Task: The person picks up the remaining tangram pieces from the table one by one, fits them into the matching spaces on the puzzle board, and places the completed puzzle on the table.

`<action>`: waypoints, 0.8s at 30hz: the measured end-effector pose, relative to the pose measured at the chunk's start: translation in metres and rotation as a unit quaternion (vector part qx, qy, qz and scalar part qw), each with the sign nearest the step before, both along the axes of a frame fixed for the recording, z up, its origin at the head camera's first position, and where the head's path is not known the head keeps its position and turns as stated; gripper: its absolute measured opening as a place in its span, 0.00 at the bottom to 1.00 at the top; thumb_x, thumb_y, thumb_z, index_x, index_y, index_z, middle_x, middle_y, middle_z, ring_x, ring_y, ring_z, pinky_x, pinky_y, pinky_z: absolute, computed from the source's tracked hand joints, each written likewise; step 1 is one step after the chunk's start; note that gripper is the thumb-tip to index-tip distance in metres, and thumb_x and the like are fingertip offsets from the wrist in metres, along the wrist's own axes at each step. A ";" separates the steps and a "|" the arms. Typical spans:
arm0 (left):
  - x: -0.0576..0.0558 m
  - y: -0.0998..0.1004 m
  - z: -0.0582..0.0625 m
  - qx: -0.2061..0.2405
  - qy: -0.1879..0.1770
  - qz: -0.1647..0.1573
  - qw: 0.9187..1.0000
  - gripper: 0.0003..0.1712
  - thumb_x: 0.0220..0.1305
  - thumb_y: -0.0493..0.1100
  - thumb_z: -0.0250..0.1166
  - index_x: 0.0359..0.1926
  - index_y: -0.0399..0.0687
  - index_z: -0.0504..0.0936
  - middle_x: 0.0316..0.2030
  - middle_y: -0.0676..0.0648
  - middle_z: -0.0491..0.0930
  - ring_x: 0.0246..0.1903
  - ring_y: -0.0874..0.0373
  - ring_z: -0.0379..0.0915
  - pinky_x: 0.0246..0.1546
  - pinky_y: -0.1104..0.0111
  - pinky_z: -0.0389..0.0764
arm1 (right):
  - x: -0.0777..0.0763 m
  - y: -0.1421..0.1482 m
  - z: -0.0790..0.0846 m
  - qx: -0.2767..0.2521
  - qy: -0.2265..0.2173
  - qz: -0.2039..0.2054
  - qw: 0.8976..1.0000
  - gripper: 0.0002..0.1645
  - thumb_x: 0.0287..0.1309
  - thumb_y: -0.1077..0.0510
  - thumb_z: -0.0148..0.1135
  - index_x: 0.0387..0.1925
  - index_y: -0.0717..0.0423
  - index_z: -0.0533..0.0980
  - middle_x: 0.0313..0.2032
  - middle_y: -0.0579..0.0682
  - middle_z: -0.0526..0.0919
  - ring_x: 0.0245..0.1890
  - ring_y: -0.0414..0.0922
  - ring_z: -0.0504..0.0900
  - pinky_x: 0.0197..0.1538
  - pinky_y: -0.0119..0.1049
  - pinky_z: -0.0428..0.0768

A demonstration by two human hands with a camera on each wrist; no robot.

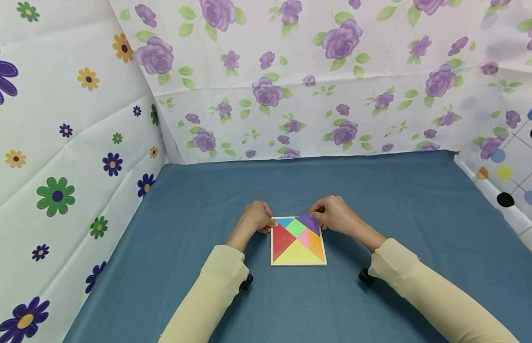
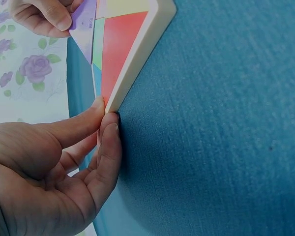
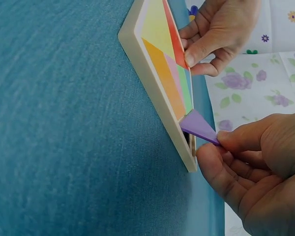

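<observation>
A square tangram board with a pale wooden frame [image 1: 298, 265] lies on the blue cloth. My left hand [image 1: 256, 218] pinches its far left corner, thumb on top beside the red triangle [image 1: 282, 240]. At the far right corner, my right hand [image 1: 334, 215] pinches the purple triangle [image 3: 199, 127] between thumb and fingers. That piece is tilted, its outer end raised above the frame, and a dark gap shows under it in the right wrist view. Yellow [image 1: 298, 256], orange [image 1: 316, 245], pink [image 1: 304, 239], green [image 1: 296, 227] and blue [image 1: 284, 221] pieces lie flat inside the frame.
Blue cloth [image 1: 184, 286] covers the table around the board. A white sheet with purple roses [image 1: 266, 90] hangs behind it, and a daisy-patterned sheet [image 1: 86, 157] at the left. Dotted fabric [image 1: 515, 190] borders the right side. Black wrist cameras [image 1: 367, 277] hang under the sleeves.
</observation>
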State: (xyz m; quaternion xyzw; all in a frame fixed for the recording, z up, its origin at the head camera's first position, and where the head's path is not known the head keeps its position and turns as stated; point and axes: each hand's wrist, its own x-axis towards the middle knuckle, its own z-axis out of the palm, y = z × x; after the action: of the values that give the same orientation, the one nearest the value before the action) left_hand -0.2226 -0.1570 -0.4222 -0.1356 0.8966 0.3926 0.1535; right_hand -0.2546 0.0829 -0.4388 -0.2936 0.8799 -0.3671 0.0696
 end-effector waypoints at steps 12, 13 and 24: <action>-0.001 -0.001 0.000 0.001 -0.002 0.003 1.000 0.11 0.61 0.33 0.77 0.35 0.38 0.80 0.27 0.41 0.82 0.23 0.57 0.83 0.27 0.68 0.87 | 0.001 0.001 -0.002 0.009 0.001 0.000 1.000 0.06 0.68 0.65 0.66 0.40 0.63 0.87 0.22 0.46 0.81 0.19 0.43 0.79 0.23 0.35 0.80; 0.000 -0.001 0.000 0.001 0.000 0.002 1.000 0.11 0.61 0.33 0.77 0.35 0.38 0.80 0.26 0.42 0.82 0.23 0.57 0.82 0.27 0.68 0.86 | 0.001 0.001 -0.002 0.010 0.000 -0.001 1.000 0.06 0.68 0.65 0.66 0.40 0.63 0.87 0.22 0.46 0.81 0.19 0.43 0.79 0.23 0.35 0.81; 0.006 -0.002 0.004 0.012 0.015 -0.010 1.000 0.08 0.62 0.33 0.75 0.36 0.38 0.81 0.26 0.42 0.83 0.25 0.54 0.83 0.29 0.66 0.87 | 0.000 0.005 -0.004 0.016 0.003 0.003 1.000 0.05 0.68 0.65 0.66 0.39 0.63 0.86 0.23 0.47 0.83 0.19 0.42 0.79 0.23 0.34 0.82</action>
State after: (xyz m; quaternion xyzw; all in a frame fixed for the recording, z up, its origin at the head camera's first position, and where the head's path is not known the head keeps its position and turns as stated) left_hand -0.2167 -0.1587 -0.4180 -0.1187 0.8952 0.4042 0.1456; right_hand -0.2547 0.0883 -0.4432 -0.2964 0.8851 -0.3514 0.0729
